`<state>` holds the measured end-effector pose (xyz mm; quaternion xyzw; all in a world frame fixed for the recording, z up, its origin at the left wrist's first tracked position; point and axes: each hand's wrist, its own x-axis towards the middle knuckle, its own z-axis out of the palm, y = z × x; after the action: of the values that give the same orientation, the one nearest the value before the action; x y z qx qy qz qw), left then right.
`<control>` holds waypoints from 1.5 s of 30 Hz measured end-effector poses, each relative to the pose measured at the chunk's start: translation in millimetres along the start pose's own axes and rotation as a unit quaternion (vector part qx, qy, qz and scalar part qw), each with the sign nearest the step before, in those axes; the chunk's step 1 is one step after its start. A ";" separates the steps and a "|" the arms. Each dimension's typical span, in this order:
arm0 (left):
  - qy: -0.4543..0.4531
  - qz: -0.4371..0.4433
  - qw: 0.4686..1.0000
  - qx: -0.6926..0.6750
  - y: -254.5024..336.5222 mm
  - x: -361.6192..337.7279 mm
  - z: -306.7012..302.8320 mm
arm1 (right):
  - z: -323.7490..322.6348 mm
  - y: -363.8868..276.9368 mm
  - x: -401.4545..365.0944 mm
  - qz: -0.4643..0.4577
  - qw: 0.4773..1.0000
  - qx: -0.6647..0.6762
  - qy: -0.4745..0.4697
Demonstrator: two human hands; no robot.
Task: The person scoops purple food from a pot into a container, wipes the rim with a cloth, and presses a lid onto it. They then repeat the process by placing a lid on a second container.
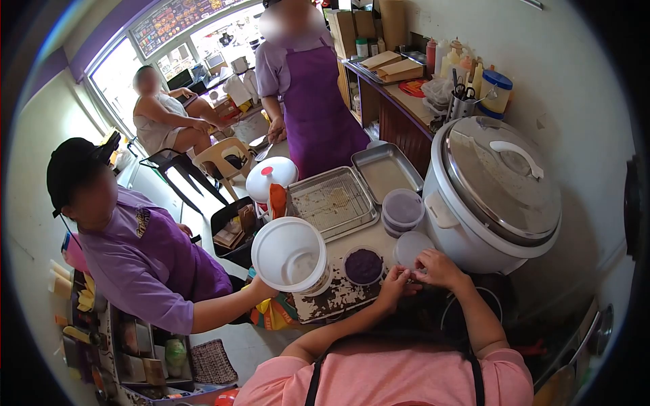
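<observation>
apparently l hand (397, 289) + r hand (435, 269), fingers curled, grip unclear, nr purple-filled tub (363, 266), menu board (175, 24) txt illegible

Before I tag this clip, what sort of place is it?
Likely a small eatery's kitchen or food stall. Signs: workers in purple aprons, a big lidded cooker, and squeeze bottles grouped by the wall. Can't tell which kind of food business.
</observation>
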<state>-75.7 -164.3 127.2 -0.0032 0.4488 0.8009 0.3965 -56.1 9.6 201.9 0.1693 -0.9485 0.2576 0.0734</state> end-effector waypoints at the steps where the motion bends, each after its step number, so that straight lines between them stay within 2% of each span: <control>1: -0.001 0.001 1.000 0.000 -0.2 -0.6 -0.3 | -1.2 -0.5 0.2 0.010 1.000 0.011 -0.003; 3: 0.004 -0.008 1.000 -0.004 -1.4 1.5 -4.3 | -7.2 -1.6 2.1 0.030 0.999 0.031 -0.010; 14: 0.046 -0.033 0.997 -0.057 8.0 -10.1 5.4 | -23.8 -24.4 -12.2 0.027 0.996 0.009 0.088; 18: -0.009 -0.097 0.993 -0.068 24.3 -29.4 5.4 | -27.6 -41.2 -20.5 0.053 0.989 0.024 0.137; 21: -0.061 -0.095 0.989 0.098 43.7 -60.5 -1.3 | -27.1 -58.4 -15.4 0.027 0.984 0.049 0.170; 24: 0.036 0.058 0.973 0.218 37.3 -81.6 -29.6 | -12.3 -78.2 -3.6 -0.007 0.980 0.083 0.181; 26: 0.127 0.110 0.967 0.191 23.7 -89.5 -56.8 | 7.0 -84.2 5.2 -0.026 0.979 0.106 0.172; 27: 0.173 0.137 0.959 0.177 23.8 -91.9 -60.4 | 15.0 -88.4 6.8 -0.007 0.981 0.134 0.142; 30: 0.260 0.076 0.955 0.118 22.9 -97.1 -58.6 | 37.1 -91.7 16.0 -0.034 0.984 0.116 0.129; 33: 0.229 0.044 0.972 0.017 33.2 -91.9 -48.5 | 53.1 -90.5 21.4 -0.037 0.988 0.097 0.113; 36: 0.190 0.057 0.980 0.008 24.8 -67.7 -62.1 | 64.3 -87.4 25.4 -0.070 0.987 0.044 0.135; 45: 0.197 0.148 0.969 0.002 26.8 -58.2 -63.6 | 92.0 -77.7 28.5 -0.083 0.988 -0.037 0.126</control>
<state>-75.2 -254.6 129.5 -0.0935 0.5151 0.8333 0.1776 -59.5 -108.6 165.5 0.2104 -0.9233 0.2345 0.2197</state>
